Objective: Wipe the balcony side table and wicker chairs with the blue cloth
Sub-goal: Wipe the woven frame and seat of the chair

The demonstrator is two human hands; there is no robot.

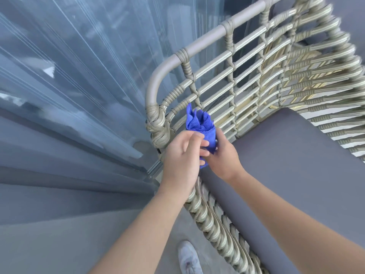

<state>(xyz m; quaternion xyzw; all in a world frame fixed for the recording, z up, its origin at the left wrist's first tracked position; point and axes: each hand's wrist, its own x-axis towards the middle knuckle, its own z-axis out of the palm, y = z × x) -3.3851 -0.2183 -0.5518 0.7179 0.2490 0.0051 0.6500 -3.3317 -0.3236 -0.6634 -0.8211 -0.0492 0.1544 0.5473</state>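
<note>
I have the blue cloth (199,125) bunched between both hands, held just near the corner of the wicker chair (246,80) where the arm rail bends down into the wrapped joint. My right hand (223,155) grips the lower part of the bundle, fingers curled round it from the right side. My left hand (183,157) pinches the folds from the left, fingertips curled onto the fabric. The loose top of the cloth fans up in front of the woven slats, and I cannot tell whether it touches them.

I judge I am regathering the cloth to get a clean face before wiping this corner. To do it well I should fold it into a flat pad rather than a twisted bunch, so that a broad face meets the rail. The wrapped joint on the left is knotted and ridged, so dust likely sits in the grooves; I would press the pad in and follow the direction of the wrapping. The slats have gaps between them, so each needs its own pass along its length.

The grey seat cushion (292,175) lies to the right, the glass balustrade (79,76) to the left, and my white shoe (187,258) stands on the floor near me. The side table is not in view
</note>
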